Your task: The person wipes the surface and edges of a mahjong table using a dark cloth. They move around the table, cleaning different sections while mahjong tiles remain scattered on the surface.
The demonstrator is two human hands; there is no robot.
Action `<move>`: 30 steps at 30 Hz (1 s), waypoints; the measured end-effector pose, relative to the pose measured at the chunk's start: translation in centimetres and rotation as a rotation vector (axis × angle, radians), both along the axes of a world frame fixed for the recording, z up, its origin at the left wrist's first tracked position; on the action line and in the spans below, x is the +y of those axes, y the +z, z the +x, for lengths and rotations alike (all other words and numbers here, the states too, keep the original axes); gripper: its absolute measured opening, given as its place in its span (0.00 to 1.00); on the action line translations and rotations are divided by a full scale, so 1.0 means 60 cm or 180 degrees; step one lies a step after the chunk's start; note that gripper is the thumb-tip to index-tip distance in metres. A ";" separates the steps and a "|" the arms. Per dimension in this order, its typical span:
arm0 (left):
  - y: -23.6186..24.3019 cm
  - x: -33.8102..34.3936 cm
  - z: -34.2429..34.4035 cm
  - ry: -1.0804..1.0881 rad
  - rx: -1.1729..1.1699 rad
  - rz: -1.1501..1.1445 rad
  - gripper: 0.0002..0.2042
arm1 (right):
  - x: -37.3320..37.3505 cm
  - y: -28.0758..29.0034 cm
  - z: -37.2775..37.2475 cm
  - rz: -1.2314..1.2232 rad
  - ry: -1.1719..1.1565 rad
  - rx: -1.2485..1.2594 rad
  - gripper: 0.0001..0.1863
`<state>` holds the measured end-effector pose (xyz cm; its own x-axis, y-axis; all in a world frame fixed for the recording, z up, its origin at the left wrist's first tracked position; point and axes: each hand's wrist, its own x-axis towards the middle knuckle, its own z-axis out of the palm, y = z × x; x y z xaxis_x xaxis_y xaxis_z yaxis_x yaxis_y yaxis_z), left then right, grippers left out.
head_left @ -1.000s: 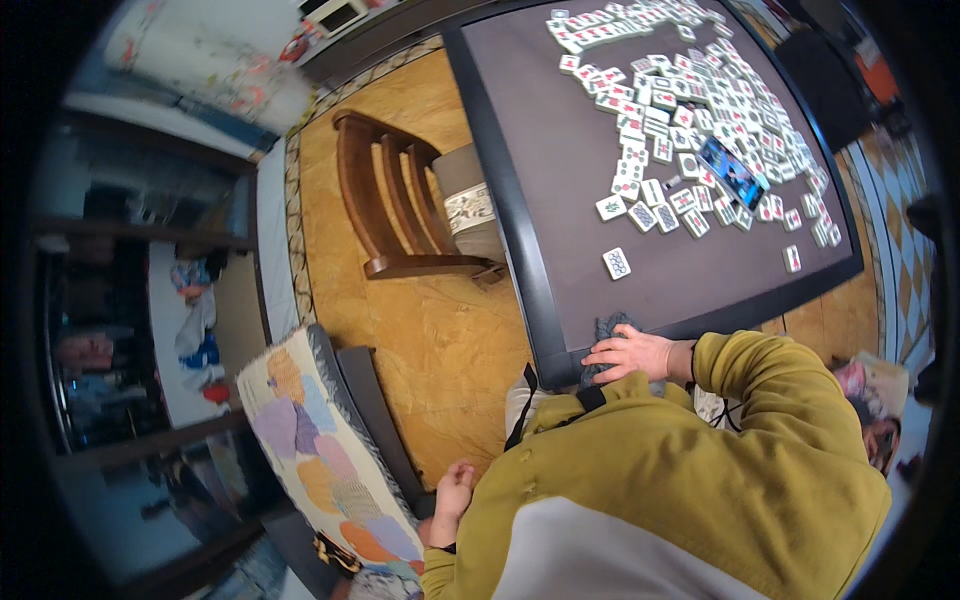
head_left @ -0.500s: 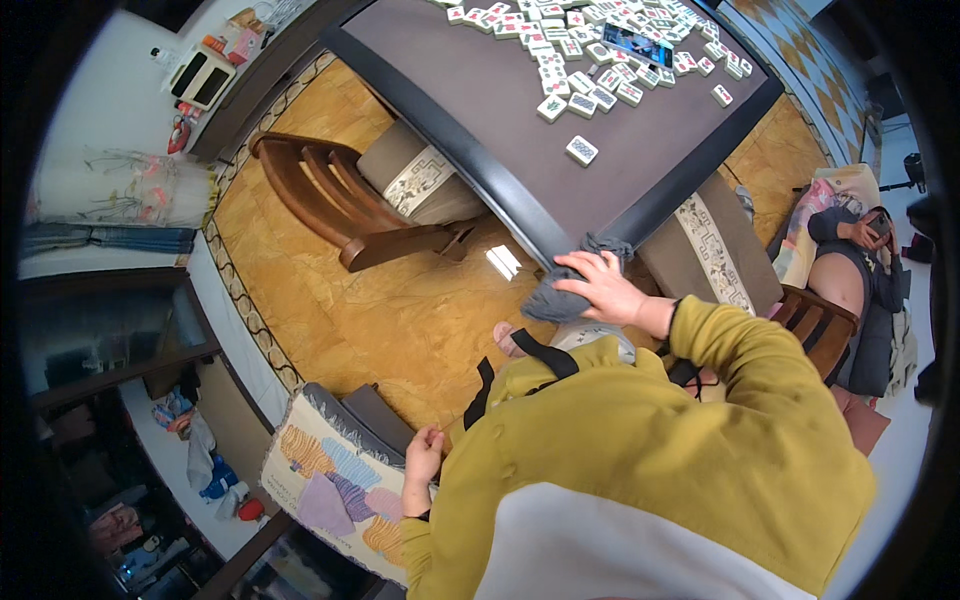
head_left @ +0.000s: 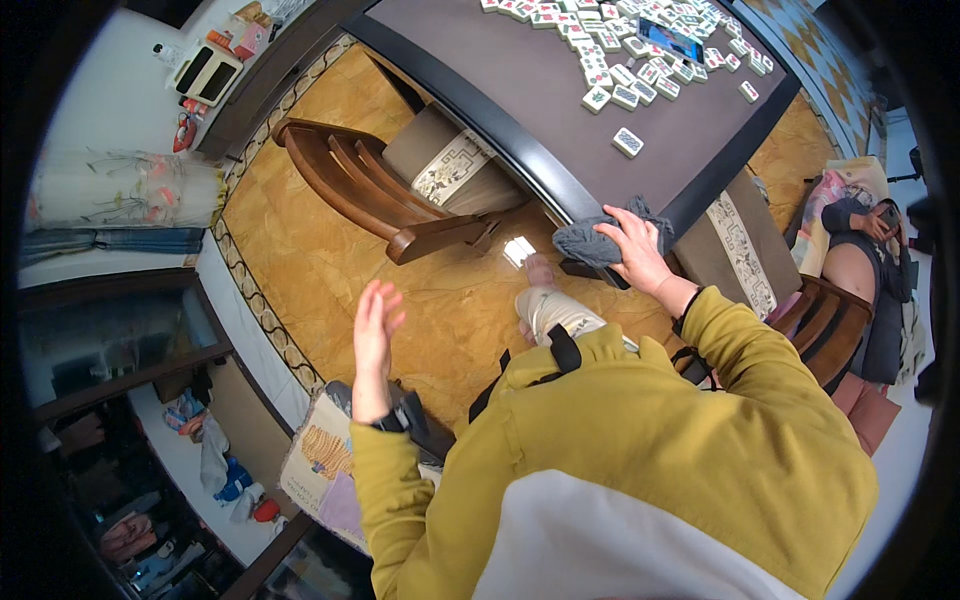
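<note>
At two o'clock, a crumpled grey cloth (head_left: 584, 244), probably soft, best gripped mid-bunch, is covered by the right hand (head_left: 640, 252), clench unclear; the left hand (head_left: 374, 330) is unclenched.

From my remote view, I see a crumpled dark-grey cloth (head_left: 580, 243) at the near corner of a black-rimmed, brown-topped rectangular table (head_left: 545, 95), under the right hand (head_left: 640, 248). Beyond it lies one white rectangular tile (head_left: 628, 143), then many white rectangular tiles (head_left: 636, 46) around a flat rectangular phone (head_left: 672, 41). A brown slatted wooden chair (head_left: 440, 238) stands left.
</note>
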<state>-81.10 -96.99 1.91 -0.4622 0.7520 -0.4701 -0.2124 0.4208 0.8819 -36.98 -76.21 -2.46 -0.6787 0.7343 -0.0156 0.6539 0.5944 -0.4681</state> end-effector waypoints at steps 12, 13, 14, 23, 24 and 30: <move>-0.065 0.277 -0.166 0.0700 -0.1773 0.0704 0.41 | 0.012 0.026 -0.045 -0.0313 -0.0192 -0.0441 0.48; -0.071 0.281 -0.165 0.0730 -0.1825 0.0784 0.42 | 0.006 0.025 -0.052 -0.0253 -0.0307 -0.0497 0.49; -0.076 0.282 -0.163 0.0694 -0.2117 0.0614 0.46 | -0.004 0.024 -0.060 -0.0289 -0.0494 -0.0567 0.48; -0.151 0.356 -0.234 0.0929 -0.2504 0.0168 0.31 | -0.072 -0.010 -0.128 -0.0078 -0.1885 -0.0554 0.47; -0.157 0.363 -0.241 0.1126 -0.2493 0.0000 0.31 | -0.075 -0.014 -0.132 -0.0042 -0.1961 -0.0567 0.47; -0.156 0.342 -0.284 0.1244 -0.2265 -0.0206 0.34 | -0.071 -0.028 -0.129 0.0054 -0.2300 -0.0553 0.45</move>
